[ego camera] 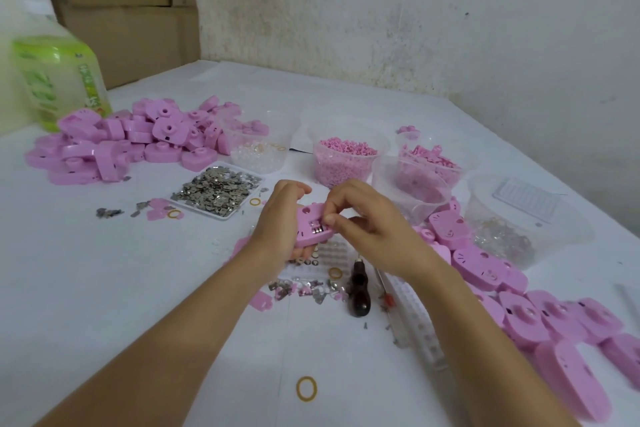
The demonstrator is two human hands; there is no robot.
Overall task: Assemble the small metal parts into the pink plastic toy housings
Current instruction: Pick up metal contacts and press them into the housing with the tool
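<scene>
Head view: we grip one housing (309, 231) in the left hand (277, 222), fingers curled round its left edge and underside. Our right hand (375, 234) pinches it at the open slot, forefinger over the top edge, thumb on the face beside the metal parts (317, 227) (whether a loose part lies under the thumb, we cannot tell). We judge this as the seating step. Next: press the part flush beneath the thumb, then reach beyond the left fingers to the tray (207, 211).
</scene>
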